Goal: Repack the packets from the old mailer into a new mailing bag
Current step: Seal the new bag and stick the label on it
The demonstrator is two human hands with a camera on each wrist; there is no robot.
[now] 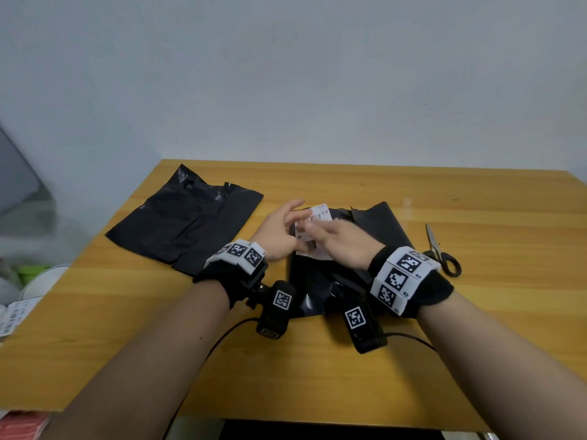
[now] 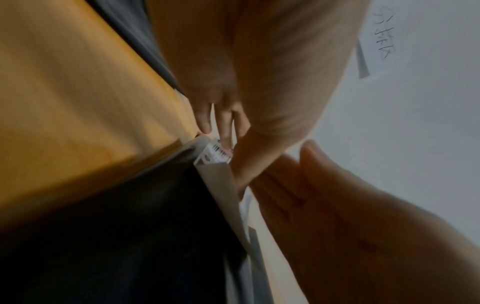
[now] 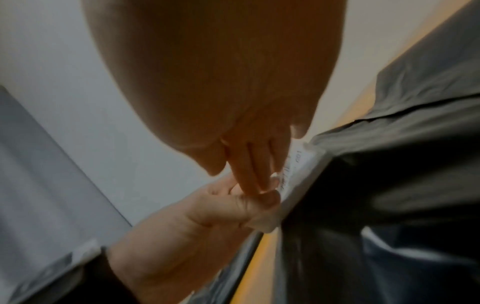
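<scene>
A white packet (image 1: 317, 217) with a barcode label sticks out of the top of a black mailer (image 1: 381, 230) at the middle of the wooden table (image 1: 317, 360). My left hand (image 1: 293, 223) pinches the packet's left edge between thumb and fingers, which shows plainly in the right wrist view (image 3: 259, 201). My right hand (image 1: 317, 233) lies across the packet (image 3: 298, 174) with straight fingers (image 3: 249, 174) touching its face. A second black mailer (image 1: 184, 223) lies flat and crumpled to the left, apart from both hands. In the left wrist view the packet (image 2: 215, 154) is blurred.
Black-handled scissors (image 1: 441, 252) lie right of the mailer under my hands. Off the table's left edge sit printed labels (image 1: 12, 315) and a green and white object (image 1: 35, 274). Cables run from the wrist cameras across the table's near part.
</scene>
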